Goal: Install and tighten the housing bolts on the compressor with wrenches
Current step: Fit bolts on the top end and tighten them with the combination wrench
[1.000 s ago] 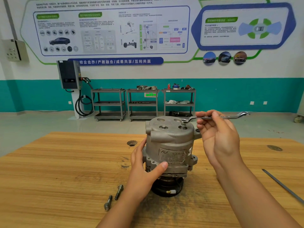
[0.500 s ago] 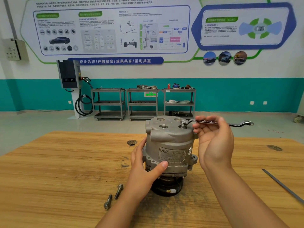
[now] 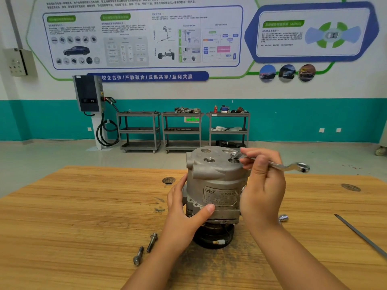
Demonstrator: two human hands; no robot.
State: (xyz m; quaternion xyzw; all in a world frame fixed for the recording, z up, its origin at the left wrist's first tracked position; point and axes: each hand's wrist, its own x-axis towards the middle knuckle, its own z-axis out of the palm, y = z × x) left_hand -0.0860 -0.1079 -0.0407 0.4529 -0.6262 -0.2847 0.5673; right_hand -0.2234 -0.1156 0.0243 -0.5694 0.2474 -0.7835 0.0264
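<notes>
On the table (image 3: 83, 216) the compressor (image 3: 211, 181) stood on end, the left hand (image 3: 184, 214) curled round its flank; a slack hold risked it twisting. The right hand (image 3: 263, 191) clamped the wrench (image 3: 280, 165), whose ring might have slipped off the top bolt if cocked.

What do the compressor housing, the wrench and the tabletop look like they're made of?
The compressor housing looks like cast aluminium: dull grey, rough matte skin. The wrench is likely chrome-plated steel: bright mirror glints. The tabletop seems wood or bamboo laminate: striped yellowish grain, dark scuffs.
</notes>
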